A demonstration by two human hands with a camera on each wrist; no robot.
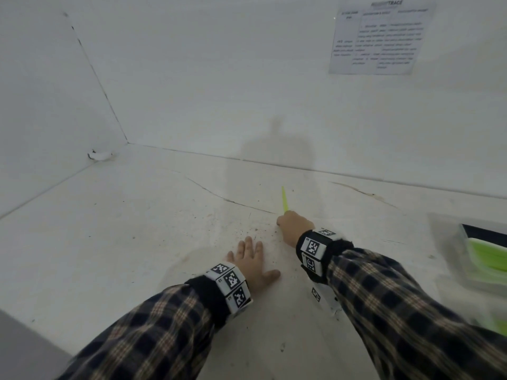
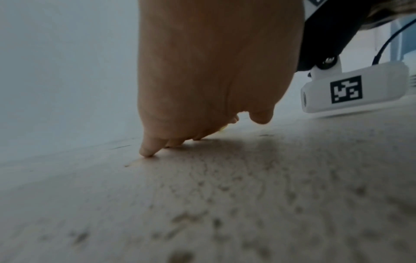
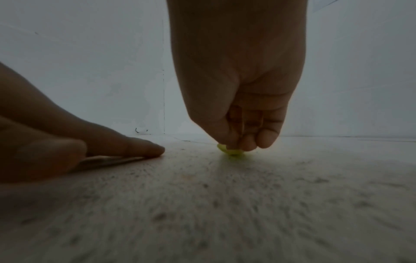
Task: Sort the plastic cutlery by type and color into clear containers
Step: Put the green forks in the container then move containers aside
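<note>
The right hand (image 1: 294,225) pinches the only loose green utensil (image 1: 284,200) in view on the table (image 1: 137,229). The left hand (image 1: 251,260) lies flat and empty. Green cutlery already fills the container (image 1: 450,242) at the table's right edge, so sorting looks nearly done.

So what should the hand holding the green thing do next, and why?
Probably lift it and carry it right. The right hand pinches a green cutlery piece low on the table, and the clear container there already holds green pieces.
</note>
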